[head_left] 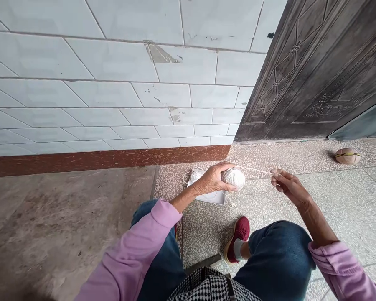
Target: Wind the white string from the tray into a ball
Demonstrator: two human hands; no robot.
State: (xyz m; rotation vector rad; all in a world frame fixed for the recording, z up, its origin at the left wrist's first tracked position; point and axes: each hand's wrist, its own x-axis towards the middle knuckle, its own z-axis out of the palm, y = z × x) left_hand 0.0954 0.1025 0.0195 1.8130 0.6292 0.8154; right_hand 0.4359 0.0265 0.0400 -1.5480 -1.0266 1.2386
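Here, the left hand (211,179) holds yarn (234,179), the right (288,186) pinching.

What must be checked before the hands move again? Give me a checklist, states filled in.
1. Left hand has hold of the ball of white yarn: ok.
2. Right hand pinches the strand: ok.
3. Strand runs nearly straight from ball to right hand: ok.
4. Loose yarn beside the tray is free of knots: cannot tell, too fine to make out.
5. White tray lies flat on the floor: ok, though the left arm partly covers it.
6. Red shoe is clear of the tray: ok, a gap shows between them.
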